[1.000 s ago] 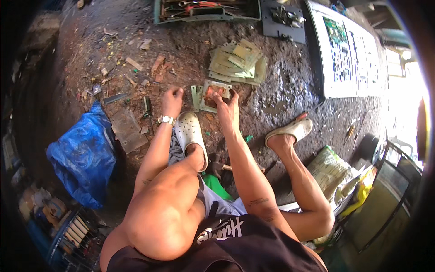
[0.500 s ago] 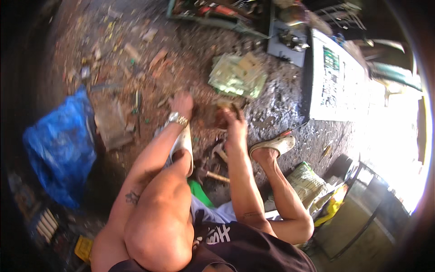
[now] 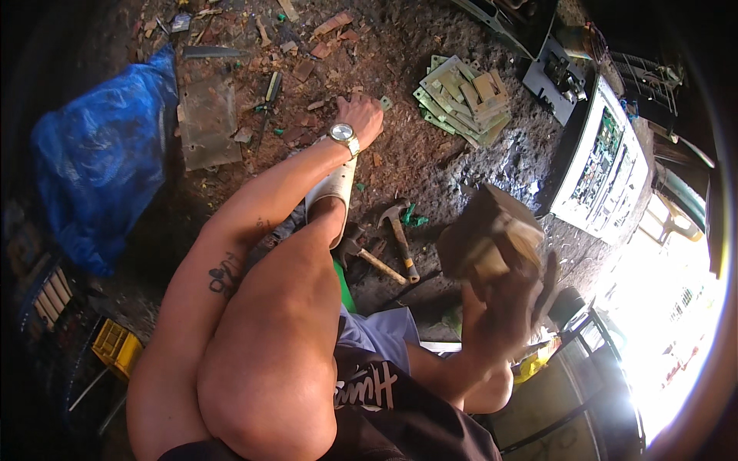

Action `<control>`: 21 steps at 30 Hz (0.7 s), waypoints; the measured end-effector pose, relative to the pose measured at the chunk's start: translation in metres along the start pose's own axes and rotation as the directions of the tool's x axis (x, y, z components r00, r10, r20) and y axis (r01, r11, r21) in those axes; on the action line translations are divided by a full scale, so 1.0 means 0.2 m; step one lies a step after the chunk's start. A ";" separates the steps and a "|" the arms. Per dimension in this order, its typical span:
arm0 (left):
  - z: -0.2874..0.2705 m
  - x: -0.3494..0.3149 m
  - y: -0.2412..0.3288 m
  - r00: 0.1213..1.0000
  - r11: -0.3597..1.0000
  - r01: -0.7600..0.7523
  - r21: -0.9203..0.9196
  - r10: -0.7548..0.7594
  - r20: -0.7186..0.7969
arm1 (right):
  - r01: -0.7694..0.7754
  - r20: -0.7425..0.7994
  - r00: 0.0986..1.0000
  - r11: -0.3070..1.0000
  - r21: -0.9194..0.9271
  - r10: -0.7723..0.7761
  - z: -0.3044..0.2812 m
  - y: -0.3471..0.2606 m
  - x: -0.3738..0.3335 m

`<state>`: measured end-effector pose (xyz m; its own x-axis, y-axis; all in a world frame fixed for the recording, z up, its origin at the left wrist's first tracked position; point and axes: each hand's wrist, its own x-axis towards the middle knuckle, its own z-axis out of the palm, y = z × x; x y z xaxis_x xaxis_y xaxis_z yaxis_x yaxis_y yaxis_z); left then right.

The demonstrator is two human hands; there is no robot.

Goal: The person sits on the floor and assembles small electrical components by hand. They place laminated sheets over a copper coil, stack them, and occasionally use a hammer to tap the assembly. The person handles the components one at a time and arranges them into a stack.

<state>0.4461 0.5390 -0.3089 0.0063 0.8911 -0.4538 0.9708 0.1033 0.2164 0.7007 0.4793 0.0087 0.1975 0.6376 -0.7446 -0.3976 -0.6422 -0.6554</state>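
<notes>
Brown block (image 3: 490, 233): blurred, being gripped tight and held up in the right hand (image 3: 503, 311), above the hammers (image 3: 388, 247).
Left hand (image 3: 360, 117): fingers spreading flat, pressing the dirt ground (image 3: 430, 165), holding nothing.
Green boards (image 3: 460, 98): lying stacked nearby.

Dirt floor (image 3: 461, 177), littered with scraps: stack of green circuit boards (image 3: 461, 98), two hammers (image 3: 388, 250), metal plate (image 3: 207, 123), blue plastic bag (image 3: 100, 165), screwdriver (image 3: 269, 96).

Our hands over the dirt floor

Our left hand (image 3: 361, 117) presses on the ground near green circuit boards (image 3: 461, 98); our right hand (image 3: 503, 307) grips a blurred brownish board (image 3: 488, 234) above two hammers (image 3: 388, 246).
</notes>
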 end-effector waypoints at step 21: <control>-0.01 0.05 0.02 0.991 0.996 -0.040 0.077 0.049 -0.126 | 0.259 0.092 0.964 0.804 -0.535 -0.250 0.04 0.79 0.72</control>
<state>0.4493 0.5487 -0.3113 0.0238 0.9435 -0.3304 0.9854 0.0337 0.1671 0.6590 0.4733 -0.2019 0.2075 0.8140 -0.5425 0.2109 -0.5788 -0.7878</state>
